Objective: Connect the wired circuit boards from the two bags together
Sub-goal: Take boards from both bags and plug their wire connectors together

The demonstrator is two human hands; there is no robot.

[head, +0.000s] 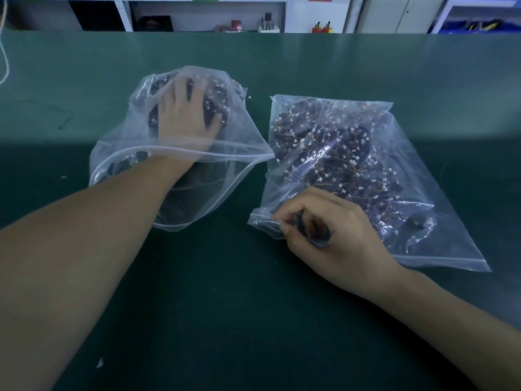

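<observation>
Two clear zip bags lie on the green table. The left bag (121,153) stands open towards me and holds dark wired circuit boards (215,101) with white connectors. My left hand (184,114) is deep inside it, fingers spread over the pile of boards; whether it holds one is hidden. The right bag (439,221) lies flat, full of dark boards with thin wires and white plugs (346,153). My right hand (324,224) rests on that bag's near left corner, its fingers curled and pinching a dark board at the bag's mouth.
The green table (253,320) stretches wide in front of and behind the bags. A white cord (4,60) hangs at the far left edge. Shelving with small items (265,24) stands beyond the table's far edge.
</observation>
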